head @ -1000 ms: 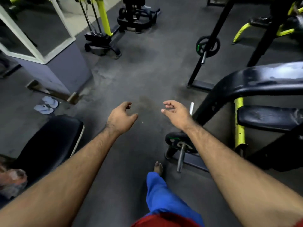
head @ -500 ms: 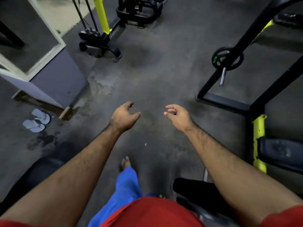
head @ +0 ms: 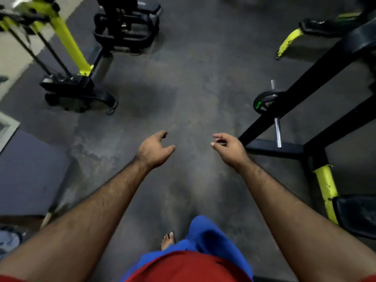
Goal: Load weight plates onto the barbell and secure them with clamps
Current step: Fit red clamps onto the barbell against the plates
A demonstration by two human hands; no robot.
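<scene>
Black weight plate (head: 264, 102) on its peg, beyond the right hand (head: 228, 149); both hands empty, left hand (head: 155, 149) loosely curled.

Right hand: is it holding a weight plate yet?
No, the right hand hangs empty with loosely curled fingers, apart from the weight plate sitting on a peg of the black rack.

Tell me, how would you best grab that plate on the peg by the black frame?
Probably by its rim, one hand on each side. The plate sits on a steel peg through its centre, so it must slide off along the peg's free end; the black frame blocks the far side. Both the left hand and right hand are empty.
</scene>
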